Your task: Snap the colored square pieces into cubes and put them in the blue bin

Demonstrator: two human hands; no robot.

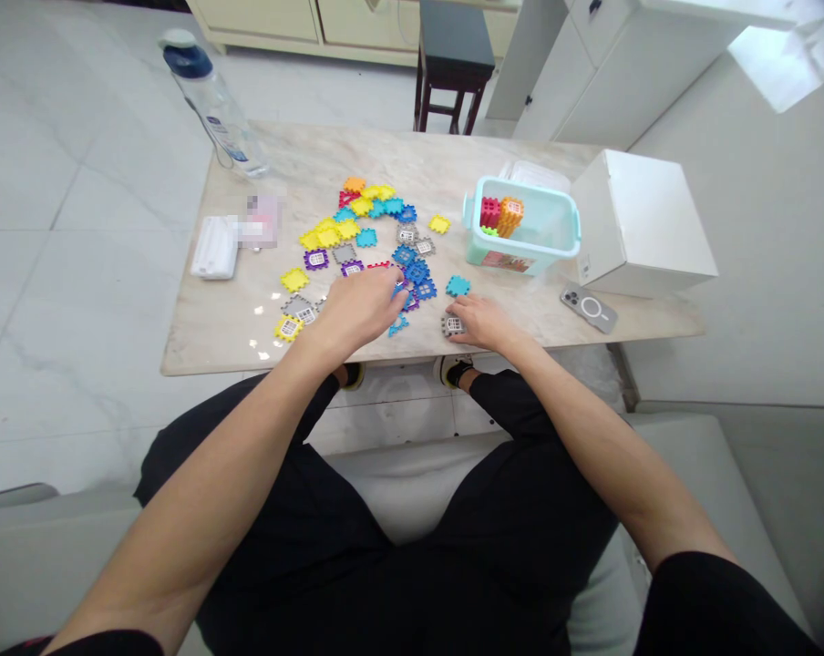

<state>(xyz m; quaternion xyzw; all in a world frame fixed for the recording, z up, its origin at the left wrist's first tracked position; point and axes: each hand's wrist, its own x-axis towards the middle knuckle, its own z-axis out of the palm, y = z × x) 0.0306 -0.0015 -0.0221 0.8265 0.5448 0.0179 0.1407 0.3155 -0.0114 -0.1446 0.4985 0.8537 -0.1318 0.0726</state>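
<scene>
ok, l hand [361, 308] sits on blue tiles [416, 271] mid table [213, 337], fingers curled down over them; can't tell if clamped. r hand [481, 321] lies flat, fingers loose, tips touching grey tile [452, 325] nr front edge. from hands: yellow tiles [330, 235] at 11 o'clock, tub [555, 228] at 2, phone [590, 308] at 3.

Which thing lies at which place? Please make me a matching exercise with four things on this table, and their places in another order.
Things
1. water bottle
2. phone
3. red and orange tiles
4. grey window tile

Places
A. touched by the right hand
B. at the far left corner of the table
C. inside the teal container
D. lying flat, just in front of the white box

Pairs: 1-B, 2-D, 3-C, 4-A
</scene>
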